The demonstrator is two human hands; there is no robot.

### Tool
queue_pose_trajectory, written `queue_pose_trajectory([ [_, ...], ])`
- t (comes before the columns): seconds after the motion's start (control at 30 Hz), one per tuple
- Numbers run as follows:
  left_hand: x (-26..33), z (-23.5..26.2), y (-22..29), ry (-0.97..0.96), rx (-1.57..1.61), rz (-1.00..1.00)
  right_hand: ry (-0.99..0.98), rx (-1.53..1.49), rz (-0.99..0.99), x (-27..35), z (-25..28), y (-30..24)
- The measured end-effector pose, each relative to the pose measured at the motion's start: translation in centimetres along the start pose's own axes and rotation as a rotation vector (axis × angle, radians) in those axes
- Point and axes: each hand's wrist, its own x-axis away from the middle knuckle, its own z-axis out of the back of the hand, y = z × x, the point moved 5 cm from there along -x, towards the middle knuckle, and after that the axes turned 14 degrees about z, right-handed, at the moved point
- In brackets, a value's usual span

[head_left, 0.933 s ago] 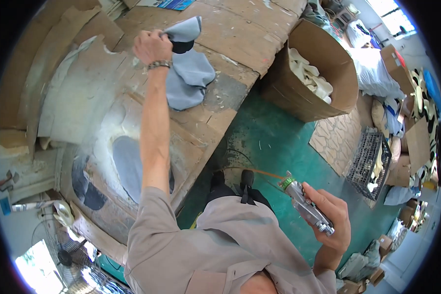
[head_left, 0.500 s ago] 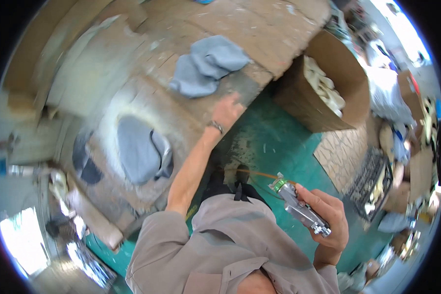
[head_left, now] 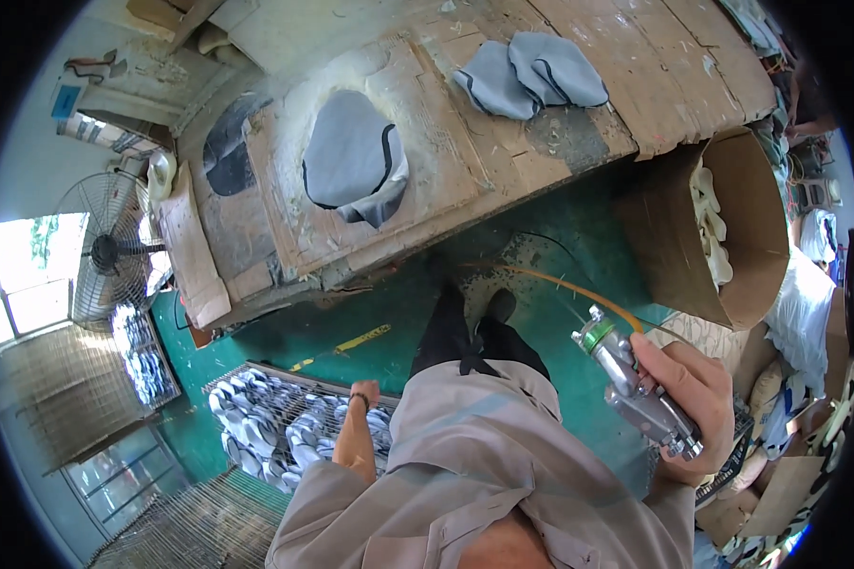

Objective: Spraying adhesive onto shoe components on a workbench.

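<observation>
My right hand (head_left: 693, 398) grips a metal spray gun (head_left: 640, 384) with a green ring near its nozzle, held at my right side. An orange-brown hose (head_left: 569, 285) shows behind it. My left hand (head_left: 365, 392) is low at my left side, its fingers curled; what is in them, if anything, is hidden. It appears next to a rack (head_left: 299, 427) of many grey shoe-shaped pieces. A grey fabric piece with dark edging (head_left: 349, 147) lies on the whitened part of the cardboard-covered table (head_left: 427, 204). Farther right on it is an overlapping pile of similar grey pieces (head_left: 531, 76).
A tall cardboard box (head_left: 674, 242) with cream-coloured pieces stands at the table's right end. A black fan (head_left: 106, 251) is at the left. Another rack of shoe-shaped pieces (head_left: 145, 356) stands near the window. White bags (head_left: 800, 303) and cartons crowd the right.
My left hand has drawn back from beside the grey pile to my left side, its fingers now curled. The view has turned left, showing the racks. My right hand still holds the spray gun.
</observation>
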Motion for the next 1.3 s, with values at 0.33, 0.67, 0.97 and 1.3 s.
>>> queue_pose_trajectory([
  [0.33, 0.6, -2.4, 1.7, -0.233, 1.381, 0.216, 0.238, 0.113, -0.098, -4.3, -4.5, -6.0],
  [0.67, -4.9, 5.5, -4.8, -0.034, 1.56, -0.043, 0.001, 0.344, 0.087, -9.0, -11.9, -15.8],
  [0.97, -7.9, 0.3, -9.6, -0.218, 1.385, 0.125, -0.074, 0.279, 0.005, -11.0, -17.2, -20.7],
  [1.3, -9.8, -0.1, -12.9, -0.215, 1.477, 0.064, 0.166, 0.416, -0.117, -13.2, -22.8, -25.7],
])
